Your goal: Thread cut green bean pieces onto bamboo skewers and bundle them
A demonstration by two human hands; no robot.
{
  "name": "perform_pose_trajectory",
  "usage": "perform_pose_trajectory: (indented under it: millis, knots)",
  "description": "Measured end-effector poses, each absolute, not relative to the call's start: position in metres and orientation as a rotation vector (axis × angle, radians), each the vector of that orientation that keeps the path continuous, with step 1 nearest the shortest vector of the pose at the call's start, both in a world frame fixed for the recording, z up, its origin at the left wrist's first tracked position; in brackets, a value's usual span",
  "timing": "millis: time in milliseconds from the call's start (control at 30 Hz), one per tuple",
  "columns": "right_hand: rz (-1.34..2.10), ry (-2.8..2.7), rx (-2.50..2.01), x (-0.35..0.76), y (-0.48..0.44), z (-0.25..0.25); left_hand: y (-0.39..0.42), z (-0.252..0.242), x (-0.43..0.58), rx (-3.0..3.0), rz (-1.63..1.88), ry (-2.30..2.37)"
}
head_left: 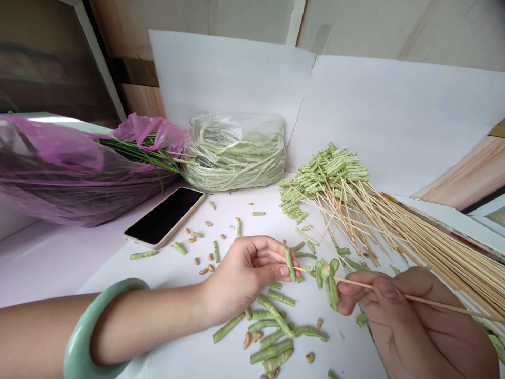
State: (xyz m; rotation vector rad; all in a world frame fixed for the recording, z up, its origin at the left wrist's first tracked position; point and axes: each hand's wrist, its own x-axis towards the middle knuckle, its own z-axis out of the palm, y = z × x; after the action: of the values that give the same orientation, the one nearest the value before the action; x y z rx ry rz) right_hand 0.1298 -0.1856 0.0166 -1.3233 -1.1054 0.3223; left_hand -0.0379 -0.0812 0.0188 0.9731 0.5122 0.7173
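Observation:
My left hand (246, 273) pinches a short green bean piece (290, 263) upright between thumb and fingers, right at the pointed tip of a bamboo skewer (418, 299). My right hand (414, 321) is closed around that skewer, which carries several bean pieces (328, 276) threaded near its tip. A pale green bangle (89, 329) sits on my left wrist. Loose cut bean pieces (272, 331) lie on the white surface just below both hands.
A pile of finished bean skewers (335, 173) fans out at the right, sticks (434, 242) trailing toward the right edge. A clear bag of long beans (236, 152) and a purple bag of greens (71, 168) stand at the back. A phone (164, 217) lies left of centre.

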Motion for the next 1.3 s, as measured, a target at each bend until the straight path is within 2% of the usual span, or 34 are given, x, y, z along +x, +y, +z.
perform_pose_trajectory:
  millis: [100,333,1300]
  knots:
    - [0.256,-1.143,-1.313,0.1278,-0.1868,0.0171,-0.0813,0.0194,-0.0388,1.022,0.736,0.551]
    - [0.429,-1.219,-1.185,0.133,-0.1782,0.0195,-0.0807,0.0184,-0.0392,1.047,0.735,0.563]
    - [0.296,-1.302,-1.275,0.1319,-0.1839,0.0149,-0.0803,0.0187,-0.0388,1.051,0.739,0.545]
